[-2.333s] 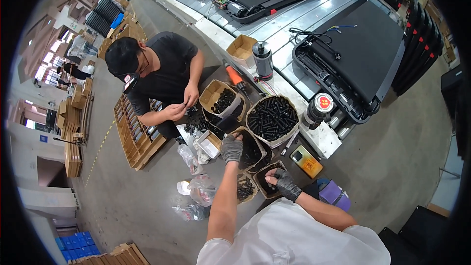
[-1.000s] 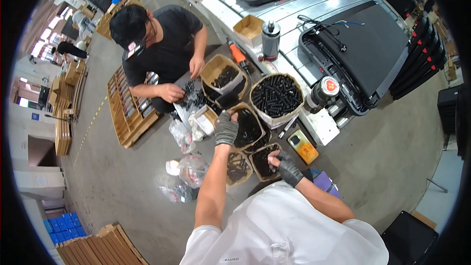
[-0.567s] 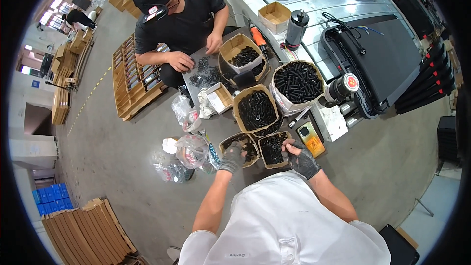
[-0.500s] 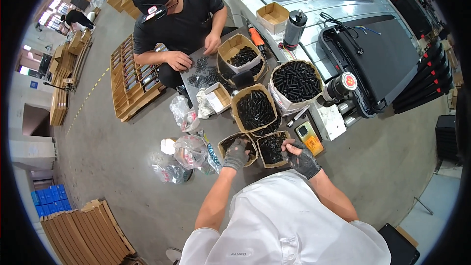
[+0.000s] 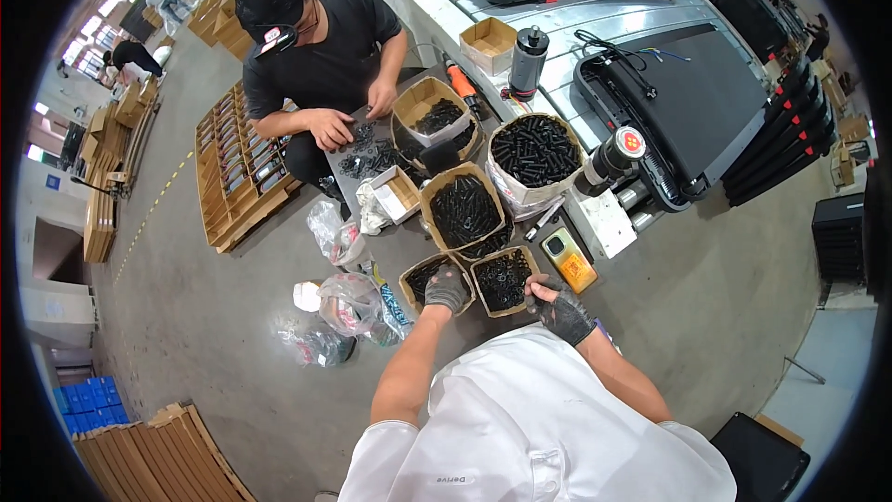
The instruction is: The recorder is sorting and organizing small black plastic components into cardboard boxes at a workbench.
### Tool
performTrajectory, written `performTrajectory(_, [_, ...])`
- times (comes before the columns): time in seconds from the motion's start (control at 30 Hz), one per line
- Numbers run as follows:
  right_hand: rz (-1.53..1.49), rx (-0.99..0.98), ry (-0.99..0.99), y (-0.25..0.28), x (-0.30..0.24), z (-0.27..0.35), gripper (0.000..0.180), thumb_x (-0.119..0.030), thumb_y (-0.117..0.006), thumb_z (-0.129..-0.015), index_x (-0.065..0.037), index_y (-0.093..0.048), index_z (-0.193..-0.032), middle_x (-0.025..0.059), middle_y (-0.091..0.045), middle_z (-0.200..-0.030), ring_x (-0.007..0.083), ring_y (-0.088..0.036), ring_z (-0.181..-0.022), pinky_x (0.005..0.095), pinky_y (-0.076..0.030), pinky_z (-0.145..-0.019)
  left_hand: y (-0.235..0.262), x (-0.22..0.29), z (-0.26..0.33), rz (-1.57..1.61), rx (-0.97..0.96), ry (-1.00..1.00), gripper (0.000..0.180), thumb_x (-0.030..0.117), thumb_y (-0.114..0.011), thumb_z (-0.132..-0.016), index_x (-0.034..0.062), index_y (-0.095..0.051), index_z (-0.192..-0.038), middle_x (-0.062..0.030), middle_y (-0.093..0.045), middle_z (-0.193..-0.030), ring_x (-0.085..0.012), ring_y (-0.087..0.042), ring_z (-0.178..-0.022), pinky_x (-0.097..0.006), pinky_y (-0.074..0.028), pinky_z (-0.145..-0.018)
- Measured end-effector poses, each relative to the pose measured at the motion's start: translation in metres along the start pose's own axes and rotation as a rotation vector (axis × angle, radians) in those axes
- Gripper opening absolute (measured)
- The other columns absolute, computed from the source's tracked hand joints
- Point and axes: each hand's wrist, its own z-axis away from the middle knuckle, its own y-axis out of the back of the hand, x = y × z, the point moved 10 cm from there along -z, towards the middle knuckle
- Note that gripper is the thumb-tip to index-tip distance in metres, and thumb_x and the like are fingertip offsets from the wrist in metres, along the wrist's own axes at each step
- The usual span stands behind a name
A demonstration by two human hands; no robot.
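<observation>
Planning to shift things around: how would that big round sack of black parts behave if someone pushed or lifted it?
The sack of black parts is heaped to its rim, so probably heavy. Its thin wall bulges, so it would likely sag rather than slide, and pieces may spill if tipped.

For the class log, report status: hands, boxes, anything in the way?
Left hand gloved, down in small box of black parts. Right hand gloved, at edge of neighbouring box; grip unclear. Co-worker's hands sorting parts beyond, clear of both.

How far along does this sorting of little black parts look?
Done: a few filled clear bags lie on the floor. In hand: the left hand dips into one small box; the right hand rests beside another. Left: the bigger boxes remain heaped with parts.
</observation>
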Motion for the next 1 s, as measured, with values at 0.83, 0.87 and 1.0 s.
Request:
performTrajectory(0.83, [0.668,-0.082,0.004,-0.04,0.013,-0.016,0.026,-0.021,-0.062,-0.09,-0.001,-0.061,-0.107,0.0021,-0.064,-0.088,0.0088,-0.058,-0.081,0.0233,-0.048,-0.071,0.08,0.07,0.085,1.475,-0.023,-0.024,0.028,0.013,-0.069,-0.084,-0.0032,-0.064,-0.107,-0.0061,-0.067,-0.085,-0.0135,-0.063,-0.078,-0.026,-0.052,-0.072])
performTrajectory(0.87, [0.671,-0.08,0.007,-0.039,0.013,-0.015,0.026,-0.021,-0.062,-0.09,-0.001,-0.061,-0.107,0.0021,-0.064,-0.088,0.0088,-0.058,-0.081,0.0233,-0.048,-0.071,0.076,0.073,0.084,1.476,-0.024,-0.028,0.028,0.013,-0.069,-0.084,-0.0032,-0.064,-0.107,-0.0061,-0.067,-0.085,-0.0135,-0.063,-0.078,-0.026,-0.052,-0.072])
performTrajectory(1.0, [0.426,-0.025,-0.028,-0.03,0.017,-0.011,0.018,-0.019,-0.058,-0.094,-0.004,-0.06,-0.105,0.001,-0.061,-0.084,0.0087,-0.055,-0.075,0.0225,-0.045,-0.067,0.041,0.055,0.079,2.086,0.105,0.129,0.034,0.022,-0.07,-0.086,-0.0002,-0.063,-0.111,-0.0058,-0.067,-0.089,-0.0154,-0.064,-0.081,-0.025,-0.052,-0.071])
